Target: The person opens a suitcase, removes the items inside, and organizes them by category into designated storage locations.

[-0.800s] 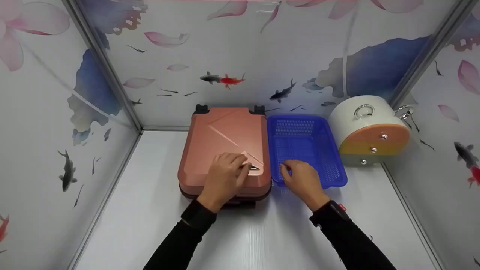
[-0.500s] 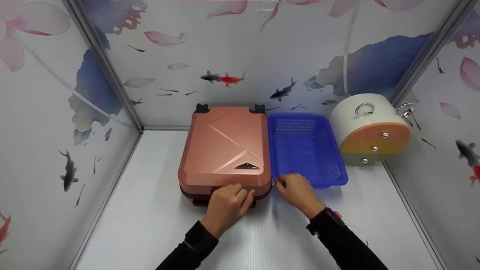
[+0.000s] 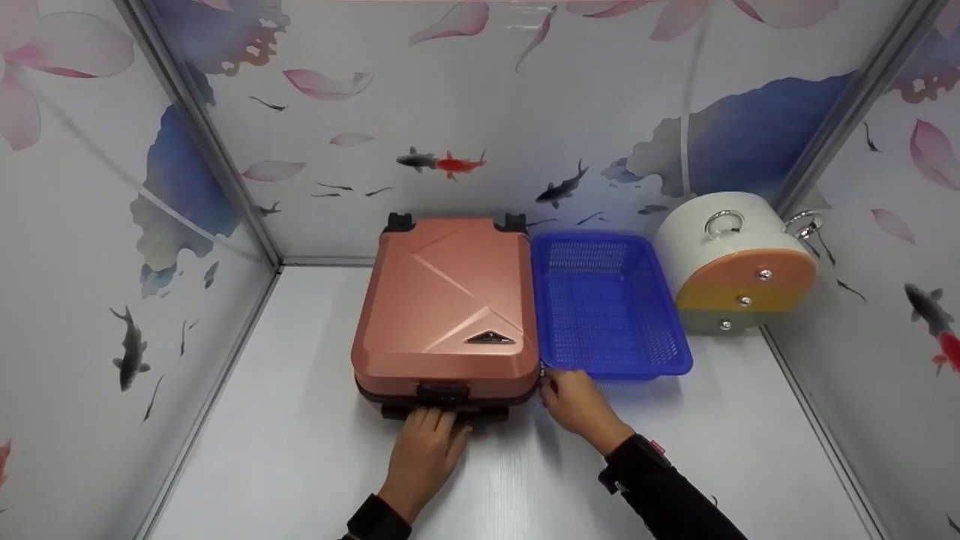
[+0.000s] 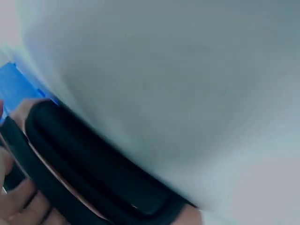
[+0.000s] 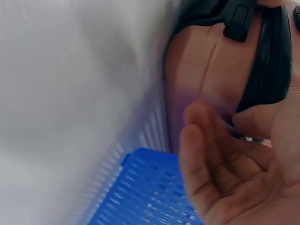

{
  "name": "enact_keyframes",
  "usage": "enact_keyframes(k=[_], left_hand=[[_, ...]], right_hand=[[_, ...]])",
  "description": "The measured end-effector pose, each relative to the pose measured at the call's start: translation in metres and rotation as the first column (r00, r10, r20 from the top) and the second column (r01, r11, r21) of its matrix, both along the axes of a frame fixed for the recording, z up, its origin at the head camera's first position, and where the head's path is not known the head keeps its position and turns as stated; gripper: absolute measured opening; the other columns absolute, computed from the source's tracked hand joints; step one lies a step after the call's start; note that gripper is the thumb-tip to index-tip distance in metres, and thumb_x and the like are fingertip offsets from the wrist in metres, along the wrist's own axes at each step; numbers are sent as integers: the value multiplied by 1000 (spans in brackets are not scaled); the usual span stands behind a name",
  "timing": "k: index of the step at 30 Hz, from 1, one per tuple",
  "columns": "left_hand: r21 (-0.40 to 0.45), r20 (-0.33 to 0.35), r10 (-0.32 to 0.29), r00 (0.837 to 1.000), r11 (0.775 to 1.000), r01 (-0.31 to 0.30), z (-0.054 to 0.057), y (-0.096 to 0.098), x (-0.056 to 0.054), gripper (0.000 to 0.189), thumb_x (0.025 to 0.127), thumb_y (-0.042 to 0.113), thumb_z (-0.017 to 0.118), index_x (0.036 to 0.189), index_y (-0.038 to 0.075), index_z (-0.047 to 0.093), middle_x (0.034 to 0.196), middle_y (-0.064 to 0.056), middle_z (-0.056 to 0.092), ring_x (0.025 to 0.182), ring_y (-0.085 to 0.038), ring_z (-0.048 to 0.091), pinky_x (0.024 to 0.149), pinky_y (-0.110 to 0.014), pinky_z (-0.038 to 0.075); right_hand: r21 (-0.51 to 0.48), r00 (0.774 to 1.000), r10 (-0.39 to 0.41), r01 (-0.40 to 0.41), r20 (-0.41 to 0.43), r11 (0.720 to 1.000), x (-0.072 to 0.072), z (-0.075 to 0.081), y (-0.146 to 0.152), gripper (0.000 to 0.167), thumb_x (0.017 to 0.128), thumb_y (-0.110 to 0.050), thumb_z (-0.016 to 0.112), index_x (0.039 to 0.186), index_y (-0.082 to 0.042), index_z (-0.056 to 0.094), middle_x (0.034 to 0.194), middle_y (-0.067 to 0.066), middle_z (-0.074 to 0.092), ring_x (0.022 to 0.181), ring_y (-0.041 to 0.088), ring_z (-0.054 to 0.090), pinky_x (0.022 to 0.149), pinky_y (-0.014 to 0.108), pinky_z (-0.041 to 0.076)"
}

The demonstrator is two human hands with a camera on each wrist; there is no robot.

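Note:
A rose-pink hard-shell suitcase (image 3: 450, 300) lies flat, with a black zipper band around its side. My left hand (image 3: 424, 450) is at its front side, just below the black carry handle (image 3: 443, 393). In the left wrist view, the fingers (image 4: 30, 206) of that hand lie against the side by the black band, partly hidden. At the suitcase's front right corner, my right hand (image 3: 577, 405) pinches the small metal zipper pull (image 3: 542, 370) between thumb and fingers. The pull is mostly covered in the right wrist view, where the black zipper band (image 5: 269, 61) runs up to the thumb.
A blue perforated plastic basket (image 3: 679, 352) stands right against the suitcase's right side. Beyond it is a rounded white box (image 3: 694, 225) with coloured drawers and ring handles. Patterned wall panels (image 3: 480, 97) enclose the white table (image 3: 300, 420) at the back and sides.
My left hand has come off the suitcase's top and moved down to its front side. My right hand has moved from over the basket toward me, to the zipper at the corner.

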State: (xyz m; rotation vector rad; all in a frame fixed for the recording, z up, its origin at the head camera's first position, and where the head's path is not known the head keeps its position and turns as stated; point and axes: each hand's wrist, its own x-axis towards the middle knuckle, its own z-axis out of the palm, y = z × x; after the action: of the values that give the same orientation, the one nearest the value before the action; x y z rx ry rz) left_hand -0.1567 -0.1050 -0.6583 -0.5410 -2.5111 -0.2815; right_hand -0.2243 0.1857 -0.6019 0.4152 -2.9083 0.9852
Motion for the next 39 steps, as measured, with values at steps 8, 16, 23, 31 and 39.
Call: enact_keyframes(k=[8,16,23,31,39], left_hand=[[-31,182,11,983,999,-5,8,-7,-15,39,97,55,81,93,17,75,76,0,71,73,-24,71,71,-44,58],[-100,234,45,971,995,-22,13,6,-11,59,99,61,74,64,19,53,53,7,41,47,-16,43,46,-35,32],[-64,290,72,954,996,-55,18,23,3,61,104,58,69,60,20,52,52,5,45,47,-20,49,47,-36,30],[-35,336,89,938,996,-82,17,30,9,65,106,58,66,57,20,47,51,6,38,44,-20,45,47,-36,28],[-45,410,95,907,995,-84,16,29,11,68,108,60,60,56,22,40,52,10,29,45,-13,33,48,-33,25]], right_hand=[[-139,998,36,-28,50,990,3,-6,-8,18,109,-5,58,97,-9,70,73,-3,68,60,6,61,54,25,52],[-56,996,-75,72,-52,996,7,-13,-8,11,107,-11,65,100,-12,74,80,-3,64,70,10,56,65,33,50],[-15,992,-86,85,-90,996,12,-14,-4,10,108,-13,66,102,-8,73,81,-1,65,70,12,57,65,35,50],[81,988,-21,34,-153,996,19,-13,7,14,109,-12,63,94,-12,62,80,3,61,72,16,56,64,43,52],[120,966,76,-48,-245,992,31,-12,11,23,105,-8,67,84,-14,58,70,-9,50,64,6,43,57,28,41]])
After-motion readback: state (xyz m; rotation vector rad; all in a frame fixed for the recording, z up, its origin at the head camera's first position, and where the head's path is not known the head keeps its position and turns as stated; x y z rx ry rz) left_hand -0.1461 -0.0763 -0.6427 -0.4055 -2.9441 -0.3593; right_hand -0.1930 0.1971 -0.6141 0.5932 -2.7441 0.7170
